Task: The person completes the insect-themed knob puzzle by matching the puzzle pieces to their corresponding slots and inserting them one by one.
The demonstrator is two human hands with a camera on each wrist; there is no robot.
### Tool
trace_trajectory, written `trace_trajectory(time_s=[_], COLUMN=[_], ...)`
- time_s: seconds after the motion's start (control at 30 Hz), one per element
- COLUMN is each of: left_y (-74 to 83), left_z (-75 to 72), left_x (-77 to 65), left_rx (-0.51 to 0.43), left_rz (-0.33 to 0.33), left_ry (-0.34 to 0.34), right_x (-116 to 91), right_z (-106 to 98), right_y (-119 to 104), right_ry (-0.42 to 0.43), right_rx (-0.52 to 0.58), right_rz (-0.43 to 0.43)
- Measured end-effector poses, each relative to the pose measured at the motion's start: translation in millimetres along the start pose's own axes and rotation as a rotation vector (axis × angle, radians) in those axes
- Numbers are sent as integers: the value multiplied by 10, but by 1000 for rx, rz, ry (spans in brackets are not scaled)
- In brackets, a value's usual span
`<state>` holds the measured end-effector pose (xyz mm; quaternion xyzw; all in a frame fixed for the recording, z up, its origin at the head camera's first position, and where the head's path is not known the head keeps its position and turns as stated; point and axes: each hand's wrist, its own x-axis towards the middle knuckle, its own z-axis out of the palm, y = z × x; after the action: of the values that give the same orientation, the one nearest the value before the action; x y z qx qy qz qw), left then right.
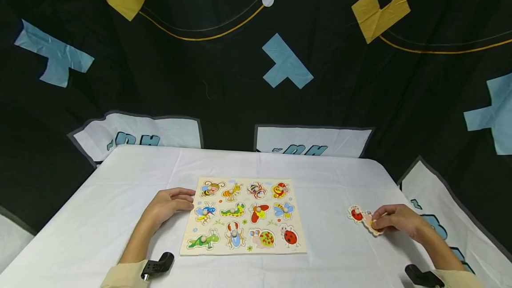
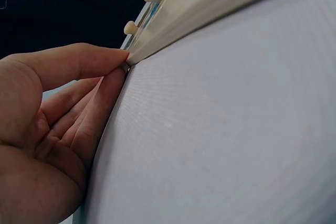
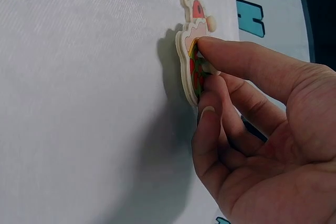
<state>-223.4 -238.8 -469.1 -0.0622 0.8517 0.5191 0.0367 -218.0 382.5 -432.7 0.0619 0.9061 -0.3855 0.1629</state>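
Observation:
My left hand (image 1: 170,206) touches the left edge of a wooden peg puzzle board (image 1: 244,249). In the left wrist view, its thumb and a finger (image 2: 107,80) meet the board's edge (image 2: 173,40). Insect pieces with round knobs sit in the board; the snail picture (image 1: 262,238) and ladybug picture (image 1: 290,236) on it show no knobs. Off to the right, my right hand (image 1: 400,220) pinches a snail puzzle piece (image 3: 189,72) between thumb and fingers, partly covering it. A ladybug puzzle piece (image 1: 355,214) lies beside the snail; whether they touch I cannot tell.
Both hands are over a white cloth-covered table (image 1: 332,190). Behind it hangs a black curtain (image 1: 224,92) with blue and yellow shapes. White lettered panels (image 1: 314,139) stand along the back and right sides.

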Motion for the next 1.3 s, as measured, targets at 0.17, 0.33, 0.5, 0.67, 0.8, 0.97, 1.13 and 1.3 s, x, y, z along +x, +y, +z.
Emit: trace_trajectory(time_s=[0.17,0.33,0.5,0.67,0.8,0.97,1.13,1.3], left_y=[-21,-24,-17,-8,-12,-23,-29,-21], left_z=[21,16,5,3,-2,-16,-20,-11], left_x=[-7,19,32,28,26,29,22,20], left_rx=[-3,7,9,2,6,10,22,-5], left_rz=[-2,3,9,10,9,8,8,6], left_ry=[-5,11,-1,-8,-7,2,10,-8], right_x=[3,24,7,29,64,107,165,192], right_z=[17,15,42,108,169,264,369,462], right_y=[-37,-125,-229,-295,-351,-460,-576,-676], right_ry=[-12,-11,-23,-44,-59,-82,-109,-140], right_rx=[-15,-43,-43,-30,-31,-21,-19,-17], right_rz=[-41,-64,-92,-129,-157,-204,-238,-255])
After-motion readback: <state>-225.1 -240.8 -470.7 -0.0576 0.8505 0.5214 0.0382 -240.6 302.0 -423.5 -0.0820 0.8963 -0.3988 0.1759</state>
